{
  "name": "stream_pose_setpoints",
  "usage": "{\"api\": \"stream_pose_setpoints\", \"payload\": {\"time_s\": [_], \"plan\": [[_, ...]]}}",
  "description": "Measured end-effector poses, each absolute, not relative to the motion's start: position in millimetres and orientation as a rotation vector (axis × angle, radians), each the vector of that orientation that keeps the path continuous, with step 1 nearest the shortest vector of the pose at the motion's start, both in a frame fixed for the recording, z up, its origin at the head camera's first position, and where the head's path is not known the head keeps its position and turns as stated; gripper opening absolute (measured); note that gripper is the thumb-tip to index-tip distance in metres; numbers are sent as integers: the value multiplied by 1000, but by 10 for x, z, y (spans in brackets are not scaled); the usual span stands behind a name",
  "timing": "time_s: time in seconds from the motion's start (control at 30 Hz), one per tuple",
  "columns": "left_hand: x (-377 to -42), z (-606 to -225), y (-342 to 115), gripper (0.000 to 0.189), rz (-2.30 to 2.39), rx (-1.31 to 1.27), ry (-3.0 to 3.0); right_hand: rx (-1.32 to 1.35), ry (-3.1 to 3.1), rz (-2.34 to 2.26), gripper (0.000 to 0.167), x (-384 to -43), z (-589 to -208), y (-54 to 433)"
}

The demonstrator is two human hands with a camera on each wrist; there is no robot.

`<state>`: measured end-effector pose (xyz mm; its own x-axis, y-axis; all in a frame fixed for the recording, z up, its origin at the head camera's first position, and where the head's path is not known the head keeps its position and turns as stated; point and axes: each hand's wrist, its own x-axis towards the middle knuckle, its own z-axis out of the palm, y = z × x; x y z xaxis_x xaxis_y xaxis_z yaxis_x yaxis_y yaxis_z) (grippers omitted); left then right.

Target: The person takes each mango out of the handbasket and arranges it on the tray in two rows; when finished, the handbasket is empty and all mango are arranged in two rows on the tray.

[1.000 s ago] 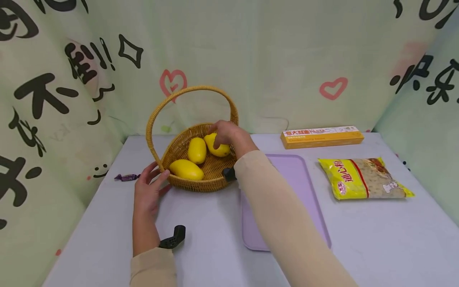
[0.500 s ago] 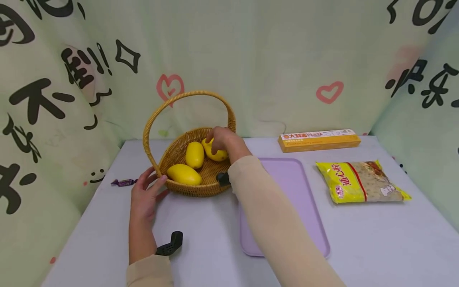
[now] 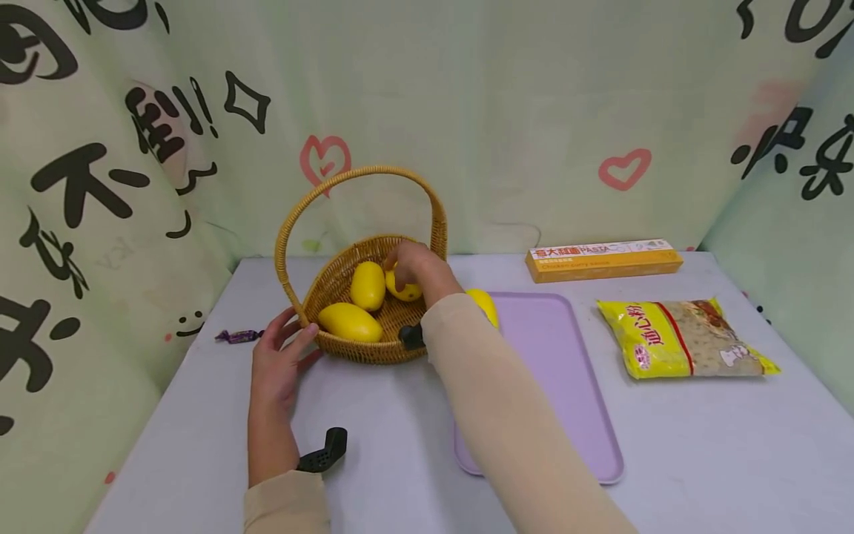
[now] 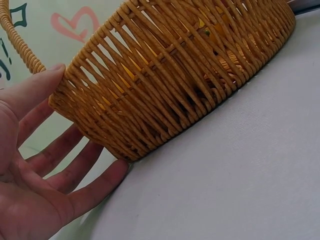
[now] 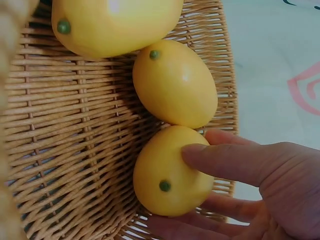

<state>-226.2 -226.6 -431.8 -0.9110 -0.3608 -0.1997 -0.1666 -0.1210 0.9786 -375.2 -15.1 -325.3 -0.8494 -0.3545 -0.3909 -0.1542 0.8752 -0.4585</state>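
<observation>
A wicker basket [image 3: 369,351] with a tall hoop handle stands on the table, holding smooth yellow mangoes with green stem ends. One mango [image 3: 350,322] lies at the front left, another mango [image 3: 368,286] behind it. My left hand [image 3: 280,360] holds the basket's left side, thumb at the rim and fingers spread against the outer wall. Inside the basket, my right hand [image 3: 427,271] grips a third mango [image 5: 170,172], thumb on top and fingers around its far side. Part of another yellow fruit [image 3: 485,305] shows at the tray's back left corner, partly behind my right sleeve.
A lilac tray [image 3: 543,356] lies right of the basket, partly covered by my right forearm. Farther right are a yellow snack bag [image 3: 687,338] and an orange long box [image 3: 603,261]. A purple wrapped candy [image 3: 239,337] lies left of my left hand. A curtain hangs behind.
My right hand has shifted slightly left and lower over the mango in the basket. The sleeve's shift uncovers the yellow fruit at the tray. My left hand keeps its place on the basket.
</observation>
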Motion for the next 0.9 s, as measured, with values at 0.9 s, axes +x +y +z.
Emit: {"api": "stream_pose_setpoints", "payload": {"time_s": [0.9], "plan": [[-2253, -4335, -2268, 65, -2170, 578, -2015, -584, 2679, -857, 51, -3474, -2978, -7]]}}
